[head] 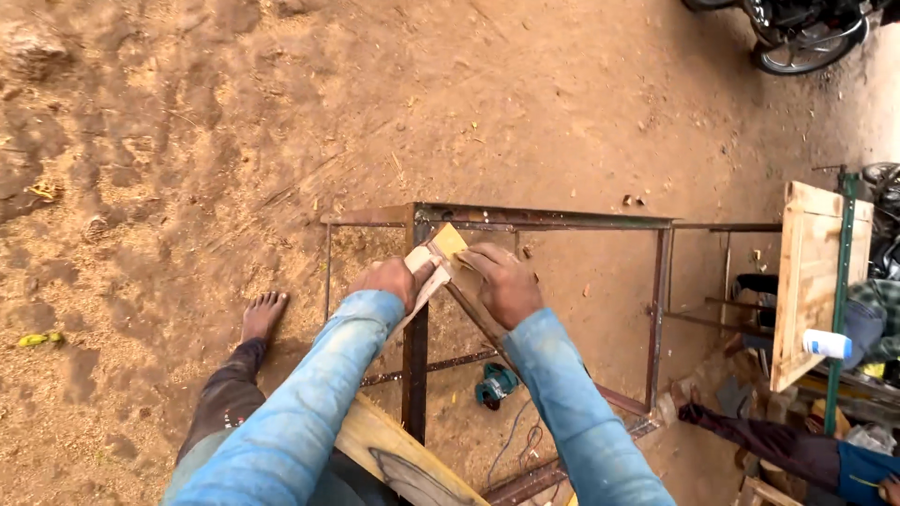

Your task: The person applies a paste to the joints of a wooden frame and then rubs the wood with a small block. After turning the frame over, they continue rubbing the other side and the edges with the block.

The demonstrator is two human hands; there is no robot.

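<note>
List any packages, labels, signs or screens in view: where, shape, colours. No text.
White bottle: lies on its side at the right edge, against the lower part of the pale wooden panel; cylindrical, white body with a blue band at one end.
Yellow wrapper scrap: on the dirt at far left; small, crumpled, yellow-green.
No signs or screens in view.

Small pale wood block [433, 264], yellow-tipped (far end), tilted atop rusty metal frame [544, 218], near upright post.
</note>
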